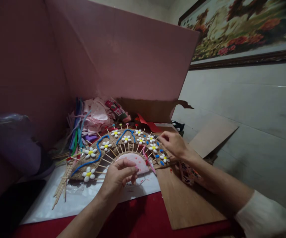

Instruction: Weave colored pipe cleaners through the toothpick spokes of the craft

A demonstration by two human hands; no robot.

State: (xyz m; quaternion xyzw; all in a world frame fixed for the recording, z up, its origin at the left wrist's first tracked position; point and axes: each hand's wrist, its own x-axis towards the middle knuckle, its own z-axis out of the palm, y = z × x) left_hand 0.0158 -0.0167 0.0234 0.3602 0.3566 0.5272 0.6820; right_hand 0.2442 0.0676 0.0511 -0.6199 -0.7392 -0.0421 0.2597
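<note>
A fan-shaped piece wound with brown twine point(110, 140) lies in front of me, with thin sticks radiating through it. White flowers with yellow centres point(89, 174), a blue wavy strip point(99, 148) and blue dots decorate it. Small coloured caps point(127, 124) top several sticks along the upper edge. My right hand point(174, 143) is closed in a pinch at the fan's upper right, by a stick end; its fingers hide what they hold. Over the pale pink half-round centre point(133, 161), my left hand point(120, 175) is pinched, perhaps around a tiny pinkish bit too small to name.
Pink scraps point(98, 112) and coloured strips point(78, 125) pile up behind the fan at left. Loose sticks point(61, 188) lie on the white sheet point(44, 201). A brown board point(185, 205) rests at right on the red surface point(143, 218). A pink panel point(128, 56) stands behind.
</note>
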